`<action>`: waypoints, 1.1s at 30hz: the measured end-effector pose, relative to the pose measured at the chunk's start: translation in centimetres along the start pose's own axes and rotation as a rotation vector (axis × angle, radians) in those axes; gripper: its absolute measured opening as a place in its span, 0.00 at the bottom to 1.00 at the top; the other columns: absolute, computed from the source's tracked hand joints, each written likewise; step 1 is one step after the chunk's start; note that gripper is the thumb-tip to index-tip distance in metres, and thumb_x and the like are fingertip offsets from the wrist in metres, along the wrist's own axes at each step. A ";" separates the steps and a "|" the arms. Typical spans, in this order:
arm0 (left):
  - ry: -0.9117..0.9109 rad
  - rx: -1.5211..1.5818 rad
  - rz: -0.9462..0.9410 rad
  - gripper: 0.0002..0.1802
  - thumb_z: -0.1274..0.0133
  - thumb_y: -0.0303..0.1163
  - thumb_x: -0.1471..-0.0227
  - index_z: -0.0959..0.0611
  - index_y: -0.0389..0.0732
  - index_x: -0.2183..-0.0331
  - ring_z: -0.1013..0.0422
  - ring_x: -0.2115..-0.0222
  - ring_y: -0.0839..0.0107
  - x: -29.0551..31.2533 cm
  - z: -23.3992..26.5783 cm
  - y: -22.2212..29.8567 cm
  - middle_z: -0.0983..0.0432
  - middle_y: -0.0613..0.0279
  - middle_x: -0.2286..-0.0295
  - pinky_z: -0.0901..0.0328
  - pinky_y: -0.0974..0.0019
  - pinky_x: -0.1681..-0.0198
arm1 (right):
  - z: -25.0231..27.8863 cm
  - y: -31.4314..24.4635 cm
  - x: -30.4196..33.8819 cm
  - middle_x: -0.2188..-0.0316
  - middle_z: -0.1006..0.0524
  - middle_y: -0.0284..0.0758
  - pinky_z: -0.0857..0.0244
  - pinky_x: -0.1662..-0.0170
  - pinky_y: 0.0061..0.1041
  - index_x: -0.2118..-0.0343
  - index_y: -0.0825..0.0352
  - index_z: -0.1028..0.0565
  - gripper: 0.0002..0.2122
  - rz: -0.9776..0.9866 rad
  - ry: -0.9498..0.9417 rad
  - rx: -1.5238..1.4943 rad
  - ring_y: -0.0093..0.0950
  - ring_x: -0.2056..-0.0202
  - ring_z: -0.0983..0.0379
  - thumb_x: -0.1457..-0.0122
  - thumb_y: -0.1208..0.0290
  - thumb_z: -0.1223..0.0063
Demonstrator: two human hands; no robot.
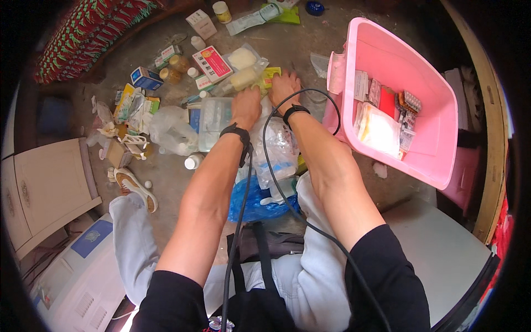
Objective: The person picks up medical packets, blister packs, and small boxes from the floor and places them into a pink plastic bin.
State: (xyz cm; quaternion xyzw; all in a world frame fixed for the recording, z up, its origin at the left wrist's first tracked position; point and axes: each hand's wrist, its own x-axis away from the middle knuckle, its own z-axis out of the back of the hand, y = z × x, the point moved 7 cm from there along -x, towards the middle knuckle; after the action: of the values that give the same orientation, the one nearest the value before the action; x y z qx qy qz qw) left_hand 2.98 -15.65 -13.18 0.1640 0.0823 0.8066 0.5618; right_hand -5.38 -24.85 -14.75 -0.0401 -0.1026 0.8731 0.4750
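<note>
Both my hands reach forward to a pile of medicine packs on the floor. My left hand (246, 105) is closed, its knuckles resting by a clear plastic box (213, 119) and a pale bottle in a plastic bag (243, 77). My right hand (284, 87) lies fingers down on a yellow-green flat pack (271, 74). Whether either hand grips anything is hidden by the backs of the hands. Each wrist wears a black band with a cable running back to me.
A pink plastic tub (426, 160) with blister packs and sachets stands tilted at the right. Boxes, bottles and bags are scattered on the concrete floor (177, 182) at left. A blue bag (251, 202) lies by my knees. A white cabinet (44, 188) stands at left.
</note>
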 end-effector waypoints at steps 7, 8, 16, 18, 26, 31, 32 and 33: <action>0.143 0.107 0.006 0.16 0.49 0.21 0.54 0.24 0.36 0.59 0.25 0.64 0.43 0.5 3.1 -1.3 0.22 0.39 0.70 0.30 0.48 0.61 | -0.3 0.3 -0.3 0.50 0.28 0.45 0.39 0.46 0.44 0.53 0.61 0.22 0.18 -0.004 -0.011 -0.048 0.46 0.47 0.34 0.49 0.68 0.42; 0.198 0.150 0.020 0.17 0.50 0.21 0.55 0.24 0.37 0.58 0.25 0.65 0.43 0.8 3.9 -1.5 0.22 0.39 0.71 0.30 0.49 0.62 | -0.2 0.4 -0.3 0.48 0.29 0.45 0.40 0.45 0.44 0.51 0.59 0.22 0.19 -0.012 0.012 -0.053 0.46 0.46 0.35 0.49 0.68 0.42; 0.142 0.519 0.164 0.15 0.51 0.18 0.54 0.16 0.37 0.64 0.23 0.69 0.68 6.0 7.9 -3.5 0.18 0.55 0.66 0.30 0.66 0.65 | -1.3 -1.5 0.7 0.39 0.35 0.41 0.47 0.41 0.49 0.49 0.60 0.25 0.21 0.236 -0.026 -0.137 0.47 0.42 0.40 0.50 0.71 0.47; 0.125 0.702 0.201 0.18 0.53 0.16 0.55 0.16 0.34 0.62 0.24 0.70 0.72 7.4 8.6 -3.6 0.18 0.57 0.64 0.31 0.69 0.66 | -1.8 -1.7 0.5 0.40 0.34 0.40 0.46 0.41 0.48 0.50 0.60 0.25 0.20 0.229 -0.053 -0.087 0.46 0.43 0.39 0.49 0.70 0.48; 0.234 0.835 0.282 0.15 0.52 0.20 0.51 0.14 0.32 0.63 0.26 0.71 0.79 12.8 11.3 -2.9 0.16 0.60 0.67 0.33 0.73 0.68 | -1.2 -1.2 0.8 0.54 0.26 0.41 0.40 0.46 0.41 0.62 0.68 0.19 0.12 0.230 0.110 0.050 0.41 0.49 0.33 0.47 0.71 0.49; 0.279 0.974 0.373 0.14 0.51 0.23 0.46 0.14 0.31 0.61 0.30 0.71 0.82 16.1 12.3 -0.6 0.18 0.63 0.66 0.36 0.76 0.68 | 0.2 -1.1 1.4 0.49 0.29 0.46 0.43 0.42 0.42 0.56 0.70 0.22 0.16 0.158 -0.003 0.026 0.43 0.45 0.35 0.49 0.73 0.48; 0.301 0.970 0.358 0.13 0.51 0.23 0.45 0.14 0.31 0.61 0.29 0.70 0.81 16.5 12.3 -0.6 0.17 0.63 0.66 0.36 0.75 0.66 | 0.4 -0.9 0.9 0.48 0.30 0.47 0.44 0.42 0.43 0.55 0.68 0.22 0.17 0.143 -0.027 0.008 0.44 0.44 0.36 0.50 0.72 0.47; 0.324 0.966 0.344 0.13 0.51 0.23 0.44 0.14 0.31 0.61 0.28 0.69 0.80 16.9 12.3 -0.7 0.17 0.62 0.65 0.35 0.75 0.65 | 0.5 -0.7 0.8 0.47 0.31 0.47 0.44 0.41 0.45 0.54 0.66 0.22 0.18 0.129 -0.051 -0.009 0.46 0.42 0.37 0.50 0.72 0.47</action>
State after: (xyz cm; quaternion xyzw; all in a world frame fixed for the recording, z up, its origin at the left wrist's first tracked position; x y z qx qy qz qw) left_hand 2.64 -0.25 1.01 0.2886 0.5016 0.7723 0.2621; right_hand -5.35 -23.87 -14.14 -0.0266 -0.1157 0.9021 0.4150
